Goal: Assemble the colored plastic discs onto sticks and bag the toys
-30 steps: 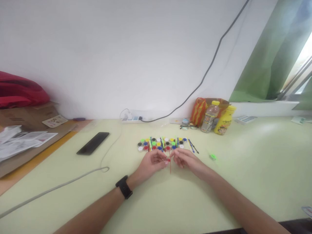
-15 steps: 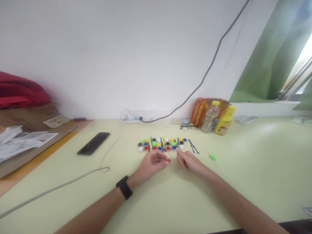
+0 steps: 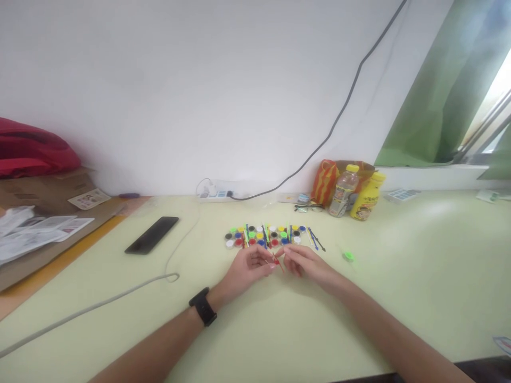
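Note:
My left hand [image 3: 248,267], with a black watch on its wrist, pinches a small red cap [image 3: 277,261] at the fingertips. My right hand [image 3: 304,262] meets it from the right, its fingers closed on a thin red stick [image 3: 280,264] that slants down between both hands. Just beyond the hands lies a block of several small coloured caps [image 3: 263,236] in rows, with thin coloured sticks laid across them. Two more sticks [image 3: 315,239] lie at the block's right end.
A black phone [image 3: 151,234] and a grey cable [image 3: 99,305] lie to the left. A power strip [image 3: 217,195], glasses [image 3: 307,208], two bottles [image 3: 359,198] and an orange bag stand at the back. A green cap [image 3: 349,256] sits to the right. Papers and a cardboard box are at far left.
The red stick hung straight down a second ago. My right hand drew back to the right, then returned to the left hand, and the stick now slants between the fingertips.

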The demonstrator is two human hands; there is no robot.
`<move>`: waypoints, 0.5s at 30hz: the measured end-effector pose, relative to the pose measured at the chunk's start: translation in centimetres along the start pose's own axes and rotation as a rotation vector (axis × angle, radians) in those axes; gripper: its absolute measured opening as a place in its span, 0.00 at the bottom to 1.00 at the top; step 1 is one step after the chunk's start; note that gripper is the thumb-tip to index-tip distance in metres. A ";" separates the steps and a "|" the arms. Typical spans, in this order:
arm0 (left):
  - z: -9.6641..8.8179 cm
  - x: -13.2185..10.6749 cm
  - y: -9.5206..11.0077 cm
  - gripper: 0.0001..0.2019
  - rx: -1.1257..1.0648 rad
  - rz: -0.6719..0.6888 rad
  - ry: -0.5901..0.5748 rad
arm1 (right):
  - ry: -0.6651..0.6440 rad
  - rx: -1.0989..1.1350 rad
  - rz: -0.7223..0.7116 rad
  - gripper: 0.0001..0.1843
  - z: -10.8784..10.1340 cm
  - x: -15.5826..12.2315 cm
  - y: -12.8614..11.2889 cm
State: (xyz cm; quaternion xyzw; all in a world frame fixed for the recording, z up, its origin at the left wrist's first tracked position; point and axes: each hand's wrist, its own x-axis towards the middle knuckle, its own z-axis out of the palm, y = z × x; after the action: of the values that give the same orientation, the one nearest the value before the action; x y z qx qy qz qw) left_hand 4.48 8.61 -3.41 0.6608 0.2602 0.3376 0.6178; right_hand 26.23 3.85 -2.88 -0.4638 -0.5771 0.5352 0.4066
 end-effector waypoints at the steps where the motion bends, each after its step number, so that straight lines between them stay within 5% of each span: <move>1: 0.0 0.0 0.0 0.12 0.001 -0.001 -0.001 | 0.005 0.000 -0.001 0.27 0.0 0.0 0.0; 5: 0.0 0.0 -0.1 0.12 0.002 -0.010 0.003 | 0.028 -0.044 0.008 0.29 0.1 -0.1 -0.2; 9: 0.0 0.1 -0.3 0.13 -0.014 -0.005 0.009 | 0.061 -0.183 0.038 0.42 0.0 -0.2 -0.3; 15: -0.1 0.0 -0.4 0.12 0.005 0.008 0.001 | 0.029 -0.062 0.027 0.29 0.1 -0.1 -0.2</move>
State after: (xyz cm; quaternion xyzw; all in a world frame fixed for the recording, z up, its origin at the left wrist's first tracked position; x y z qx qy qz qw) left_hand 4.48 8.69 -3.77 0.6631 0.2588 0.3397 0.6148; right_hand 26.13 3.77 -2.65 -0.4918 -0.5810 0.5158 0.3932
